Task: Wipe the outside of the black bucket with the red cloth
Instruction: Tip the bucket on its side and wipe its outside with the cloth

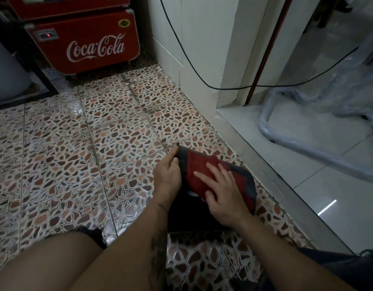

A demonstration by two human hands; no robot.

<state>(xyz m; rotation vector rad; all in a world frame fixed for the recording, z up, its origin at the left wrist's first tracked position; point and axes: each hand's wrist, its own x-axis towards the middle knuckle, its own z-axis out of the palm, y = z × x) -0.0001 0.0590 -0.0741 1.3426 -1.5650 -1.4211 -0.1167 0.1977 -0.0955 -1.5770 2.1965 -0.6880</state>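
The black bucket (182, 215) sits on the tiled floor between my legs, mostly hidden under the cloth and my hands. A red cloth (199, 168) with dark grey edges is draped over the top of it. My right hand (222, 193) lies flat on the cloth with fingers spread, pressing it against the bucket. My left hand (168, 176) grips the bucket's left side, its thumb resting on the cloth's far corner.
A red Coca-Cola cooler (85, 38) stands at the back left. A white wall corner (202, 59) with a hanging black cable (189, 59) rises just behind the bucket. A raised metal threshold (271, 175) runs along the right, with a plastic-wrapped frame (296, 141) beyond it.
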